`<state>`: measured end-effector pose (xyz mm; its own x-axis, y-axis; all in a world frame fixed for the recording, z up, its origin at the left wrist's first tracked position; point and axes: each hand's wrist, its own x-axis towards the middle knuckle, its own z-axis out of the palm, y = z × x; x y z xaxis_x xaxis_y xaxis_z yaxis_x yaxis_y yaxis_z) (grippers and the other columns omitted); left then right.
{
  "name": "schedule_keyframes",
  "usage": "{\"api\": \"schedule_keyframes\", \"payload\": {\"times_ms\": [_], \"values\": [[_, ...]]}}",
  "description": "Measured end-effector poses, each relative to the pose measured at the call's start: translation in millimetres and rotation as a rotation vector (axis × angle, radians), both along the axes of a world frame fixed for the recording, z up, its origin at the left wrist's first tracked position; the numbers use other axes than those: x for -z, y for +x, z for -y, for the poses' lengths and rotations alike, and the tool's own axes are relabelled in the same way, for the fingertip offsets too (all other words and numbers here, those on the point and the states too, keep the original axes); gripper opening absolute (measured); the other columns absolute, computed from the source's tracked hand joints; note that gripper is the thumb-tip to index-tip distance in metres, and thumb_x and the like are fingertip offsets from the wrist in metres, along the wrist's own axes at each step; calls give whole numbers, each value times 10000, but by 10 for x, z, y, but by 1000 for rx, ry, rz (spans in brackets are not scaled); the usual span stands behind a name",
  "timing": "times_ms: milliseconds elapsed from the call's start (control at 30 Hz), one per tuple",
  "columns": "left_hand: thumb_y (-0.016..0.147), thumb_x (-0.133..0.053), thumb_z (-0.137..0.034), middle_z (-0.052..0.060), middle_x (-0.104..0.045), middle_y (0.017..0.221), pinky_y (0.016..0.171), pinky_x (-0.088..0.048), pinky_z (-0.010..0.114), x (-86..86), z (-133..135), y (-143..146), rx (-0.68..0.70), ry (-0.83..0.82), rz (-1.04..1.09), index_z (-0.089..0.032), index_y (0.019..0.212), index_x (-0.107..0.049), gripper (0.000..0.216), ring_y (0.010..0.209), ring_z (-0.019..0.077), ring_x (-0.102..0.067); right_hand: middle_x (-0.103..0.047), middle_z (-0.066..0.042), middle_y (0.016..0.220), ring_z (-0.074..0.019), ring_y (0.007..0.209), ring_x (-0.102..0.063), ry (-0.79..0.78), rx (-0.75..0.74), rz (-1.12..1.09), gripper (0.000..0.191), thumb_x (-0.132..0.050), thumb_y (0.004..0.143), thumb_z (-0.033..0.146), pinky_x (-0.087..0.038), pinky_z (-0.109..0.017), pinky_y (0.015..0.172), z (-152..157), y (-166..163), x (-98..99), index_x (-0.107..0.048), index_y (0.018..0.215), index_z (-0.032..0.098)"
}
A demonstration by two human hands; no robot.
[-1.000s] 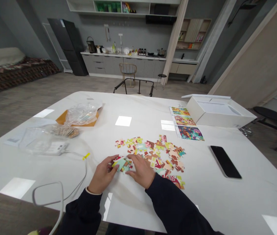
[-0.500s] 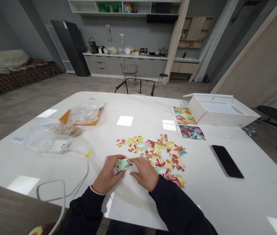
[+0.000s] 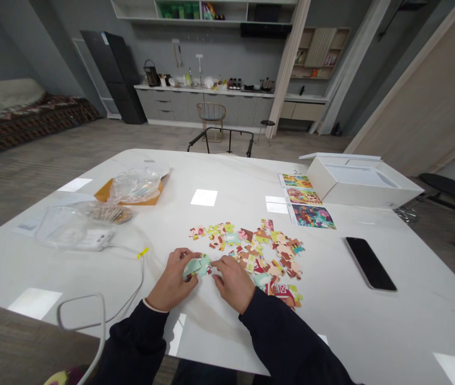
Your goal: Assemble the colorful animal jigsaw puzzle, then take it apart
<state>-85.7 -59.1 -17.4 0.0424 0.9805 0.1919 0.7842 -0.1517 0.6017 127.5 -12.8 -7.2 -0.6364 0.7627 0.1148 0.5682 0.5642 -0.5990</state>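
Note:
Both my hands meet near the front of the white table [image 3: 227,331]. My left hand [image 3: 171,280] pinches a small cluster of joined puzzle pieces [image 3: 196,265], pale blue with red and yellow bits. My right hand [image 3: 233,280] presses its fingertips against the right side of that same cluster. Just beyond and to the right lies a spread of several loose colourful puzzle pieces [image 3: 263,251]. Dark sleeves cover both forearms.
A black phone [image 3: 369,263] lies face up at the right. Behind it are a white open box [image 3: 358,184] and a picture sheet [image 3: 305,206]. At the left lie clear plastic bags [image 3: 133,184], a white power brick [image 3: 86,240] and its cable [image 3: 103,315].
The hands shifted slightly away from me with the cluster; the fingers closed tighter around it. The camera view wobbled a little.

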Motion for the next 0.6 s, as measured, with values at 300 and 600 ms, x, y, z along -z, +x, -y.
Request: {"api": "schedule_keyframes", "payload": {"times_ms": [300,600], "values": [[844,-619,-164,110,-534,1321,1091,-461,510,-54,-22,31,63,13,-107,-254,1337,-624,501,1241,307,-493,-603,-78,1037,-240,1001,-574,72,-72,104,206,-652,944,189,-483,-345,876,24,7,-42,-704,1144,193],[876,-610,-206,108,-591,1243,1077,-479,533,16,-31,-227,21,48,-39,-211,1188,-621,312,1214,295,-542,-609,-81,1025,-241,980,-591,63,-52,106,142,-636,954,202,-508,-355,863,26,14,-49,-720,1069,189]]}}
